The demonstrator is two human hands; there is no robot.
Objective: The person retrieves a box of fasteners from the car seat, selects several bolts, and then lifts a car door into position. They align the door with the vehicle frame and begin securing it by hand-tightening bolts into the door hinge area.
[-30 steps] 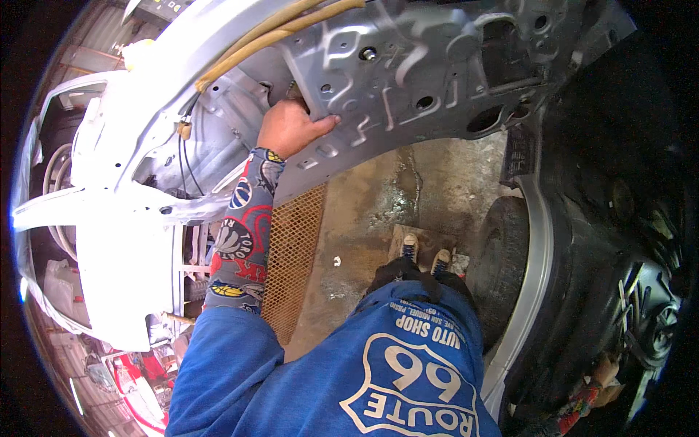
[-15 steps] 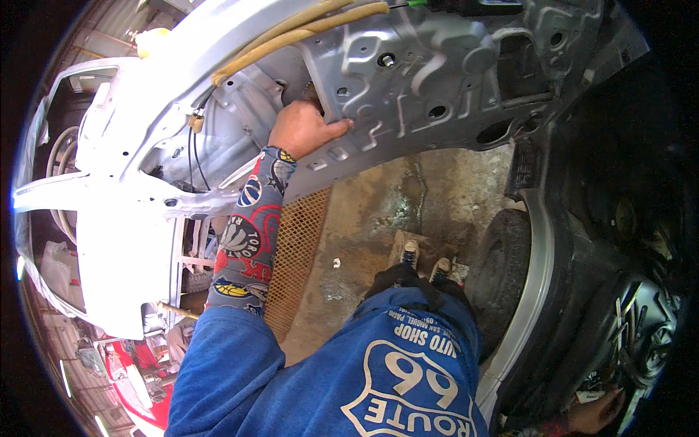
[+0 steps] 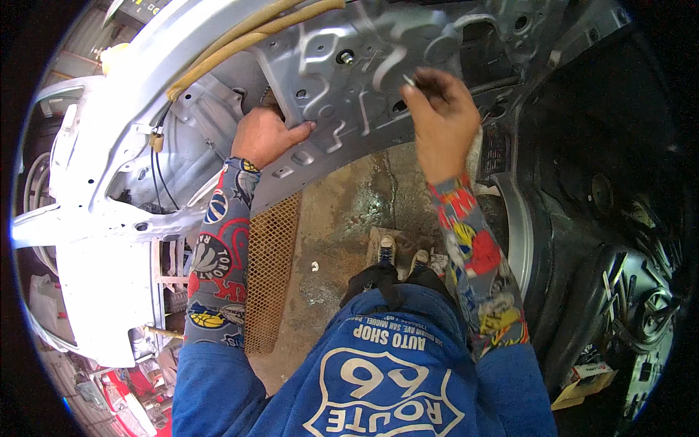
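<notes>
A bare grey metal car door [image 3: 342,109] with stamped holes spans the upper part of the head view. My left hand [image 3: 266,137] is hooked over the edge of a large opening in it. Its fingers go inside, out of sight, and its thumb presses on the panel face. A small brownish part shows just above these fingers. My right hand [image 3: 444,120] is raised in front of the panel, slightly blurred, its thumb and fingertips pinched on a small pale sliver-like piece [image 3: 409,81]. A threaded stud [image 3: 345,57] with a nut sticks out of the panel between the hands.
Tan sleeved tubing [image 3: 240,45] runs along the door's upper edge, and black cables [image 3: 155,171] hang at left. White car bodywork [image 3: 109,269] stands left. Expanded metal mesh [image 3: 273,277] lies below the door. At right, tools [image 3: 615,291] and an opened cardboard box [image 3: 586,386] sit inside the dark car.
My right hand has come up from beside the box at lower right to the door panel, now with a small piece in its fingertips. My left hand keeps its place on the opening's edge.
</notes>
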